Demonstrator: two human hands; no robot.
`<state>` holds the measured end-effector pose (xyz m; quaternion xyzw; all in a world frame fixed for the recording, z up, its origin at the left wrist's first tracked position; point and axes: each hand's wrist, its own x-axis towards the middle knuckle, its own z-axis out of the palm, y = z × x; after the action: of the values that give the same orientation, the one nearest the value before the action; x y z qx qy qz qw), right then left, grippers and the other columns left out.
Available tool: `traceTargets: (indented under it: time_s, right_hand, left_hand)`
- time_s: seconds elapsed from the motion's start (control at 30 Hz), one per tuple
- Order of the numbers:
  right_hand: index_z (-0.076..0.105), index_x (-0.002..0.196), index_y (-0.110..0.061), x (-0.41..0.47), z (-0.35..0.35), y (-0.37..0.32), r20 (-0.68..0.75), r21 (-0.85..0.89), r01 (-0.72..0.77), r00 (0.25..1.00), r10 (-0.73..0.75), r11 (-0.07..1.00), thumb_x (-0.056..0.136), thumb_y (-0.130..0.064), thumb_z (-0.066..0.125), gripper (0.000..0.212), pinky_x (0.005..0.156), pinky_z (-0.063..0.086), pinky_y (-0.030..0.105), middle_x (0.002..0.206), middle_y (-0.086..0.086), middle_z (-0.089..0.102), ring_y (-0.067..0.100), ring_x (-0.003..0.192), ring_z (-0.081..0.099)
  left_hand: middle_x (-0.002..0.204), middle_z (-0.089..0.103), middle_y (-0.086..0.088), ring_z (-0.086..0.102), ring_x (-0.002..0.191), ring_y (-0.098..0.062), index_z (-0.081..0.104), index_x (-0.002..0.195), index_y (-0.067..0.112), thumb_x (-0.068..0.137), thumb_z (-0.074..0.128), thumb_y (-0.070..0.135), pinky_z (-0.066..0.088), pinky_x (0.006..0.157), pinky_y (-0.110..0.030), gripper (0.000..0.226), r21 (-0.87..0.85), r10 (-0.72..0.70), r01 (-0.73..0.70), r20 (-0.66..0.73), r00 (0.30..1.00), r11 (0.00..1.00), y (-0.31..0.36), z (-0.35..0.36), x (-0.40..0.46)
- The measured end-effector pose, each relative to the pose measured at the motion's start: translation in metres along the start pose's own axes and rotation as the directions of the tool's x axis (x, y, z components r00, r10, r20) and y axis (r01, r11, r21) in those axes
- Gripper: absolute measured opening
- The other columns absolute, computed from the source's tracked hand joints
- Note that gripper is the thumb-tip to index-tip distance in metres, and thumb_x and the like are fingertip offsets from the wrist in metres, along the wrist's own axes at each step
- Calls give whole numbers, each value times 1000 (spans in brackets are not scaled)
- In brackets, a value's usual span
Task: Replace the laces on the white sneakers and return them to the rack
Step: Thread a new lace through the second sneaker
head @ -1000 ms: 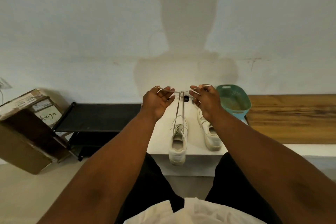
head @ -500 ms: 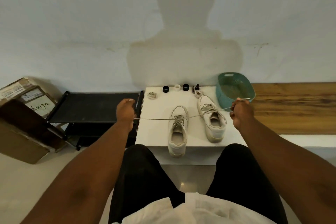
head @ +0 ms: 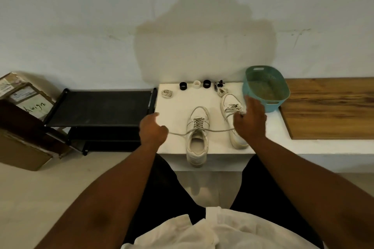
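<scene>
A: What has changed since half a second ago?

B: Our right hand (head: pixel 250 121) has let the lace go slack and come in over the right sneaker (head: pixel 232 115), fingers now straightened and reaching toward the teal basket (head: pixel 283 95). Earlier it was pulled out to the side with the lace taut. Our left hand (head: pixel 153 130) has moved in closer to the desk (head: pixel 176 107) edge.

A: Where is the lace now?

B: The lace (head: pixel 219 130) runs sideways across the top eyelets of the left sneaker (head: pixel 197 139). Its left end goes into our left hand, whose fingers are curled around it. Its right end reaches the underside of our right hand; we cannot tell whether that hand still pinches it.

A: And the 2 sneakers?

B: Both stand on the white desk, toes pointing at the wall. The left one sits near the front, its heel hanging a little over the edge. The right one sits farther back, partly covered by our right hand.

A: What else is on the desk?

B: A coiled lace (head: pixel 167 93) near the back left corner, and a row of 3 small rings (head: pixel 196 84), 2 black and 1 white, along the wall. The basket stands at the back right, beside a wooden board (head: pixel 332 107). A black shoe rack (head: pixel 101 107) stands on the floor to the left, touching the desk, with cardboard boxes (head: pixel 22 119) beyond it.
</scene>
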<state>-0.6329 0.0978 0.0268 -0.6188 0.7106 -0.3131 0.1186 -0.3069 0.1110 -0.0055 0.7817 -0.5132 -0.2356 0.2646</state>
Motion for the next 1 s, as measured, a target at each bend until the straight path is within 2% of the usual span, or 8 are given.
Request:
traceTargets:
  time_s: [0.13, 0.23, 0.33, 0.47, 0.6, 0.7, 0.8, 1.0]
  right_hand:
    - [59, 137, -20, -16, 34, -33, 404, 57, 177, 896, -185, 982, 88, -43, 66, 55, 100, 46, 39, 122, 3, 68, 26, 118, 60]
    - [62, 127, -29, -27, 52, -44, 543, -55, 260, 818, -189, 964, 80, -53, 66, 53, 92, 52, 43, 115, -2, 71, 24, 109, 65]
    - [65, 112, -28, -31, 62, -39, 509, -57, 223, 845, -164, 973, 82, -52, 62, 38, 81, 54, 40, 102, 0, 73, 26, 97, 67]
    - [68, 100, -29, -29, 65, -23, 468, -3, 146, 875, -127, 989, 81, -52, 63, 31, 76, 55, 37, 90, -7, 71, 19, 88, 67]
    - [70, 103, -27, -27, 67, -15, 497, 89, 59, 863, -96, 994, 83, -43, 77, 26, 72, 50, 27, 83, -11, 66, 13, 80, 64]
    - [73, 97, -21, -24, 63, -13, 486, 146, 73, 863, -136, 987, 87, -37, 77, 19, 67, 40, 15, 85, -8, 69, 10, 80, 62]
    - [76, 90, -17, -19, 56, -12, 438, 161, 115, 882, -175, 980, 93, -30, 72, 14, 71, 39, 24, 86, -5, 73, 12, 83, 63]
    - [78, 91, -17, -14, 50, -13, 442, 144, 124, 880, -176, 982, 95, -29, 67, 16, 73, 40, 25, 87, -5, 75, 9, 83, 63]
  left_hand:
    - [139, 60, -3, 54, 129, -19, 60, 136, 15, 88, 74, 10, 34, 104, -19, 50, -164, 343, -305, 327, 880, 938, 39, 27, -19]
    - [133, 64, -7, 59, 120, -20, 63, 133, 9, 88, 75, 11, 42, 101, -25, 47, -108, 396, -391, 448, 802, 914, 48, 41, -26]
    - [132, 65, -8, 61, 121, -25, 62, 136, 17, 92, 69, 18, 48, 102, -34, 44, -114, 354, -338, 414, 839, 934, 34, 48, -25]
    - [129, 62, -6, 60, 112, -18, 60, 138, 19, 97, 68, 21, 46, 87, -13, 42, -177, 331, -281, 408, 851, 943, 21, 51, -26]
    - [118, 62, 1, 60, 109, -15, 53, 141, 23, 90, 76, 34, 48, 91, -29, 58, -151, 260, -218, 376, 889, 964, 18, 56, -29]
    - [95, 68, 5, 64, 85, -13, 58, 122, 24, 80, 84, 47, 51, 74, -29, 55, -162, 135, -77, 386, 912, 984, 20, 53, -32]
    - [79, 66, 9, 59, 71, -4, 64, 93, 20, 71, 91, 46, 43, 62, -21, 44, -128, 65, -20, 360, 931, 992, 26, 49, -30]
    - [87, 74, 6, 69, 82, -11, 70, 91, 23, 54, 96, 55, 54, 74, -28, 56, -91, -6, 44, 380, 925, 995, 30, 43, -19]
